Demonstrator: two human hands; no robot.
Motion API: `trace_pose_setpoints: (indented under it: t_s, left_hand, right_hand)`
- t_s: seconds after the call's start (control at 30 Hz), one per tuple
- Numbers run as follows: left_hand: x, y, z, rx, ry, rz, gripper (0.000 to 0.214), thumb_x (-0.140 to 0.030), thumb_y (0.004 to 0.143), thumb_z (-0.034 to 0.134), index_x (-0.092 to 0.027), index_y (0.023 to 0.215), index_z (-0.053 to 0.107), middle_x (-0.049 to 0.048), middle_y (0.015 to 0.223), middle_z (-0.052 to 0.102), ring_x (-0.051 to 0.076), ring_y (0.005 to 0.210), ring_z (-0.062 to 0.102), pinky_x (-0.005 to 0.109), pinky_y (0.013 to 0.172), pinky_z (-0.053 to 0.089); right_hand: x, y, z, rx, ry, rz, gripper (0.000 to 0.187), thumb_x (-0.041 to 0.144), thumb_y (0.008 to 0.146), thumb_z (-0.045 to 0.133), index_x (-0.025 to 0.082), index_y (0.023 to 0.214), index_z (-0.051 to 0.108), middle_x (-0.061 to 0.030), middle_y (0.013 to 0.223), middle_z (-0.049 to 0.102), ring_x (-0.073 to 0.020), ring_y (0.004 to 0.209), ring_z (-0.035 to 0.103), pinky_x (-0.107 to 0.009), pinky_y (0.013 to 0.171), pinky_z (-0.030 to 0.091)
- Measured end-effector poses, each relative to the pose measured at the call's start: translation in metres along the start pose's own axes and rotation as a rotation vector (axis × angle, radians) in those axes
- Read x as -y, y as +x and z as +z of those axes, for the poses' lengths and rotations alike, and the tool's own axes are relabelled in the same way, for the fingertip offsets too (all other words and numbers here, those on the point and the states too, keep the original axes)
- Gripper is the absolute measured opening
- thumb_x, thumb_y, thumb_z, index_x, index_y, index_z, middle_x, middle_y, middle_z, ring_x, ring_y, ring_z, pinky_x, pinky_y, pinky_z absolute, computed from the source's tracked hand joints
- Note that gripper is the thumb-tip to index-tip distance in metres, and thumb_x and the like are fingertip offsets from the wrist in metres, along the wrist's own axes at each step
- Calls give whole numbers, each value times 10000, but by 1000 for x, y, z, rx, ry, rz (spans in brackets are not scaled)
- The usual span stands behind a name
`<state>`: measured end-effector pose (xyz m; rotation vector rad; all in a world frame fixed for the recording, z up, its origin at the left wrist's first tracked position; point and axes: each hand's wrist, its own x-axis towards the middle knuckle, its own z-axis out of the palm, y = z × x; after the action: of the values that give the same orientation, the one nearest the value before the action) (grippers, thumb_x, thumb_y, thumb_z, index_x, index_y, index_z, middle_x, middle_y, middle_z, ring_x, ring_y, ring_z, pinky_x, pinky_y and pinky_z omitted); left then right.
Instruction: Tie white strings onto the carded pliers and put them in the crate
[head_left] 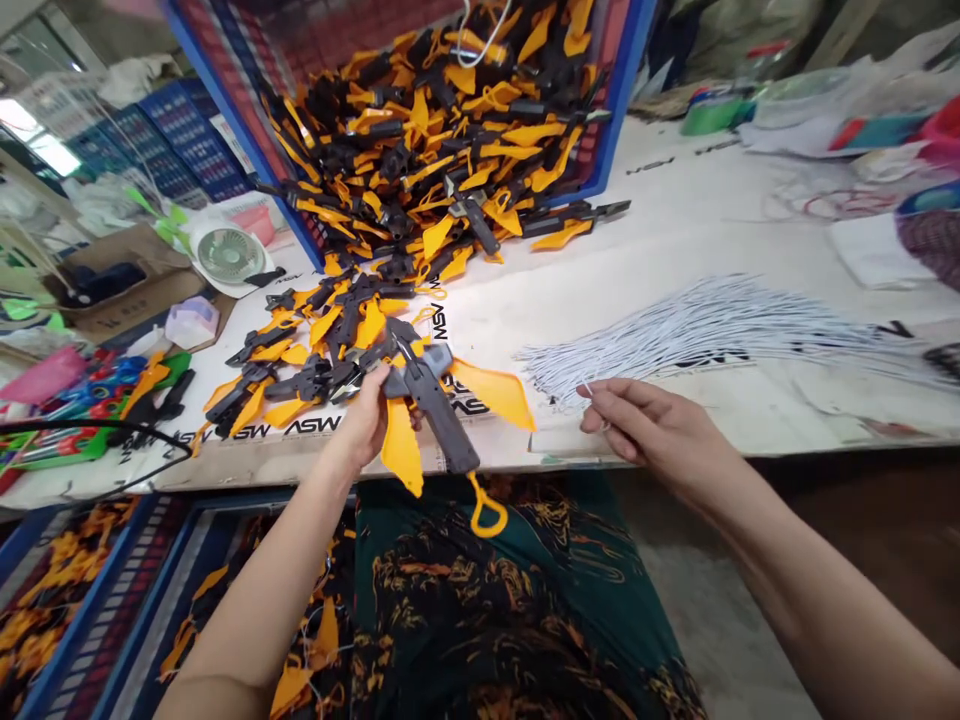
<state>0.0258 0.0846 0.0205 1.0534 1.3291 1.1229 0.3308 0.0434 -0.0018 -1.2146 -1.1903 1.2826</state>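
My left hand [369,415] is closed around a black and orange plastic toy [431,415], holding it just above the table's near edge; an orange ring hangs from its lower end. My right hand [651,425] rests at the near end of a bundle of white strings [712,325], its fingertips pinched on one strand. A heap of the same black and orange toys [300,350] lies on the table to the left of the held one.
A tilted blue crate [626,90] at the back spills more toys [442,130] onto the white table [675,230]. Blue crates with toys [45,590] stand below at left. A small fan [229,255], cardboard box [112,285] and bags lie around.
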Motion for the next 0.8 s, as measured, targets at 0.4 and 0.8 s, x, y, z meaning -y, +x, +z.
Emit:
trace_pose_setpoints:
  t_s: [0.4, 0.8]
  left_hand:
    - [21, 3, 5, -164, 1064, 329, 375, -466, 967, 431, -177, 860, 645, 101, 927, 679, 248, 852, 646, 345, 752, 465]
    - [58, -106, 2, -336, 776, 813, 112, -166, 922, 546, -184, 958, 650, 61, 944, 665, 179, 926, 635, 312, 832, 499]
  right_hand:
    - [2, -33, 34, 282, -329, -185, 219, 413, 948, 516, 213, 1023, 566, 1, 719, 624, -134, 583, 577, -245, 549, 466]
    - [-20, -50, 58, 339, -473, -268, 187, 331, 953, 503, 206, 873, 618, 3, 687, 622, -133, 589, 570, -244, 562, 438]
